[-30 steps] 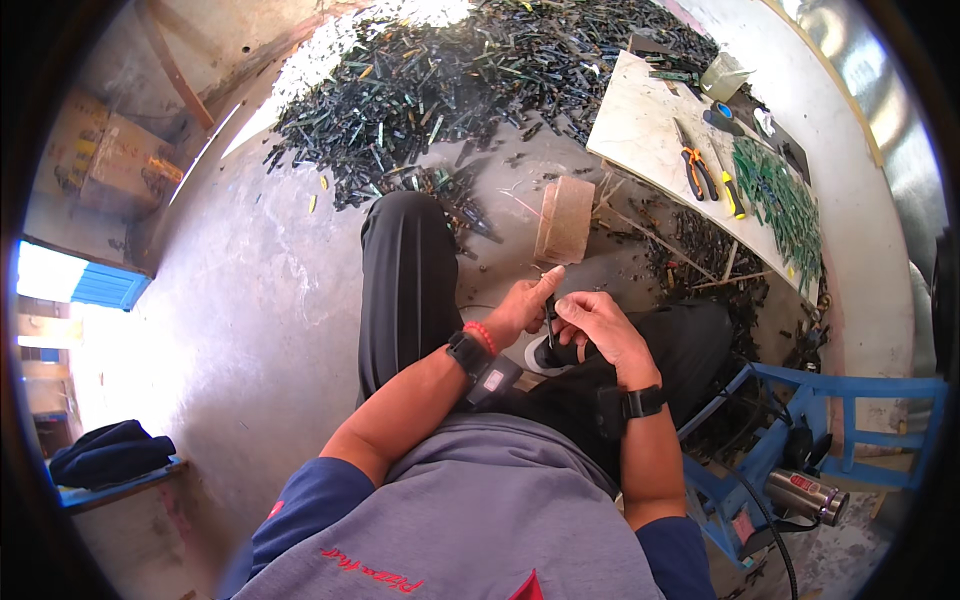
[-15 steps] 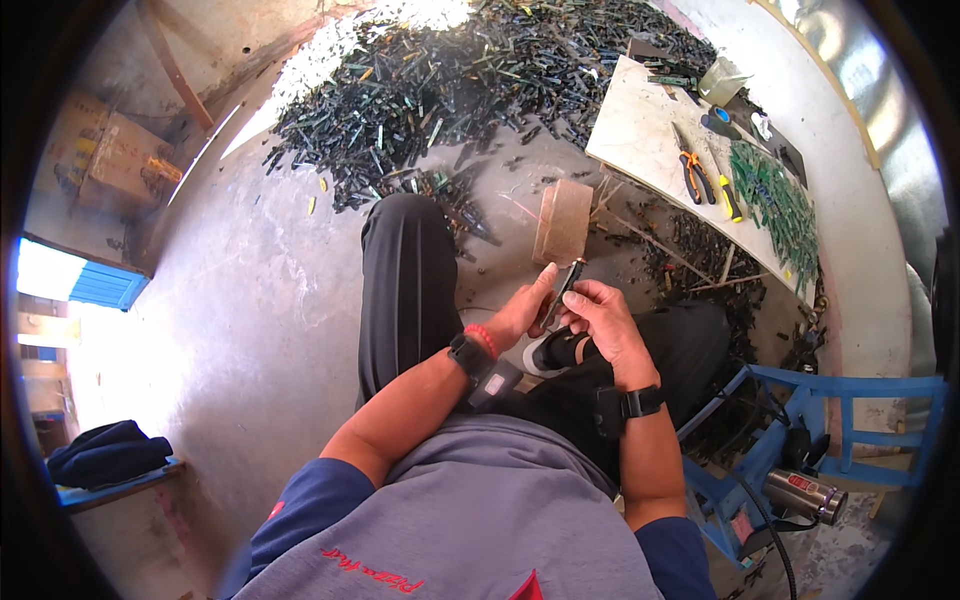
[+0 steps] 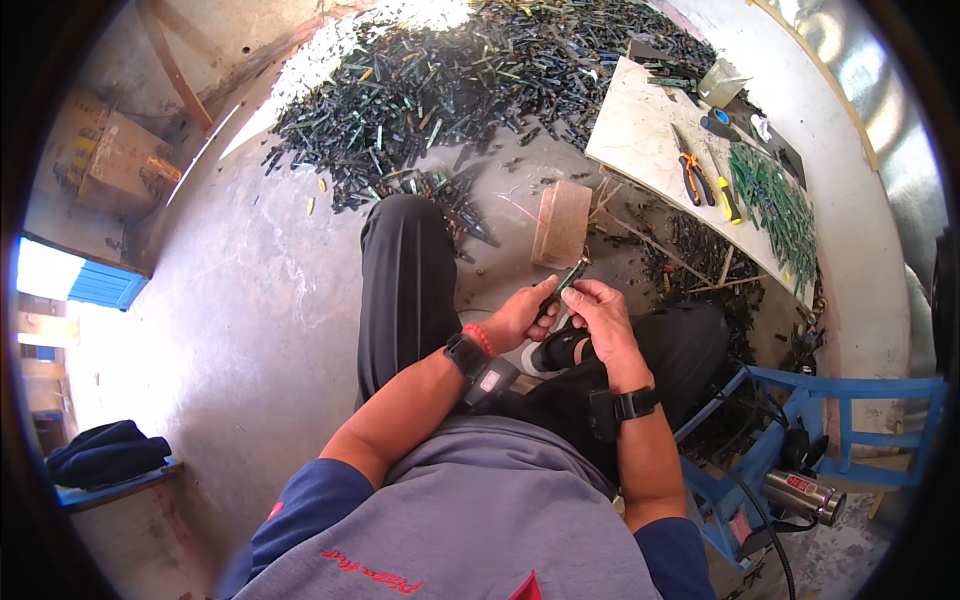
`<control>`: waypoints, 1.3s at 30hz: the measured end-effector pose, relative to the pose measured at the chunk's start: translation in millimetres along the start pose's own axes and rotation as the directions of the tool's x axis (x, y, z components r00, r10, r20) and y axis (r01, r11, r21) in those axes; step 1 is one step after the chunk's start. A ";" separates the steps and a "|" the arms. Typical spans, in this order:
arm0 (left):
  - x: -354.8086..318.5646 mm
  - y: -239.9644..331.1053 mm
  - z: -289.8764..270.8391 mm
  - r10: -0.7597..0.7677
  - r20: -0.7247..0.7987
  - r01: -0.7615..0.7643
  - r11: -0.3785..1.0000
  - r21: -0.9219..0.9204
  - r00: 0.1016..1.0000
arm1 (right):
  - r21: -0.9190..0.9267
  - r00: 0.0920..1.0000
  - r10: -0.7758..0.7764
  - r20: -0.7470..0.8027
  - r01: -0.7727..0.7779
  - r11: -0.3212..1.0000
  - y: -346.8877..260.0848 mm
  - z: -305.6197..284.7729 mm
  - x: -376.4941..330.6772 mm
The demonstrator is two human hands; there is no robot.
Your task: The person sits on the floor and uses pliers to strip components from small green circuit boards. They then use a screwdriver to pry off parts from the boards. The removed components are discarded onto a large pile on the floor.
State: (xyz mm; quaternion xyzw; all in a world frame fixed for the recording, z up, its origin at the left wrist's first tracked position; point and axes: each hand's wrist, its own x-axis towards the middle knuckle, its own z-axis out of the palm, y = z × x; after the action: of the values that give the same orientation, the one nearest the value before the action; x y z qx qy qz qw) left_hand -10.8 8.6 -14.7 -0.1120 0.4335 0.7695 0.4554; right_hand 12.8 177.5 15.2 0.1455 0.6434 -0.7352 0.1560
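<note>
In front of my lap, both hands meet on a narrow dark strip (image 3: 572,274), much like the pieces in the heap beyond. My left hand (image 3: 522,313) is closed round its lower end, the thumb lying along it. The fingers of my right hand (image 3: 603,317) pinch its side close to the middle. The strip slants up to the right, and its far tip pokes out past my fingers with a small light-coloured bit on it. Part of its lower length is hidden by my hands.
A big heap of dark strips (image 3: 420,100) covers the floor ahead. A brick-like block (image 3: 562,225) stands just past my hands. The low table (image 3: 640,125) at right bears orange-handled pliers (image 3: 692,178), a yellow-handled tool (image 3: 730,200) and green strips (image 3: 775,215). A blue chair (image 3: 800,385) stands at lower right.
The strip has shifted slightly, and more of its far end shows beyond my fingers. My left thumb has come down along it, and my right wrist has moved a little left.
</note>
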 end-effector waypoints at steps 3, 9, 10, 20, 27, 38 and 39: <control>-1.4 1.3 1.2 -0.003 0.008 0.003 1.000 -0.012 1.000 | -0.008 1.000 0.009 0.013 -0.009 1.000 0.9 -1.3 0.8; -2.3 2.6 1.9 -0.019 0.031 0.019 1.000 0.006 0.999 | 0.163 1.000 -0.007 -0.017 0.009 0.987 1.9 -3.2 3.8; -2.1 2.3 1.5 -0.023 0.040 0.022 1.000 0.011 0.999 | 0.157 0.999 -0.024 -0.023 0.027 0.987 2.9 -4.6 5.3; -1.8 2.4 0.3 -0.046 0.055 0.048 0.998 -0.029 0.997 | 0.115 0.993 -0.096 -0.071 0.103 0.988 0.8 -7.5 5.0; -1.5 1.9 -0.8 -0.056 0.036 0.057 0.997 -0.044 0.998 | 0.106 0.988 -0.115 -0.106 0.126 0.986 2.1 -12.9 7.4; 0.3 1.9 -0.6 -0.047 0.036 0.048 0.998 -0.031 0.998 | 0.045 0.990 -0.115 -0.079 0.119 0.992 -5.6 -14.1 4.3; 0.0 2.0 -0.2 -0.049 0.035 0.050 0.998 -0.030 0.998 | 0.036 0.990 -0.120 -0.077 0.123 0.992 -5.4 -14.7 4.5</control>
State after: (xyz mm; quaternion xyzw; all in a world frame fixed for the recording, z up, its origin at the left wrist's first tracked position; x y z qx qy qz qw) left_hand -12.5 8.1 -13.7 -0.1165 0.4110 0.7665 0.4797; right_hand 6.6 192.5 16.3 0.1366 0.6413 -0.7503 0.0840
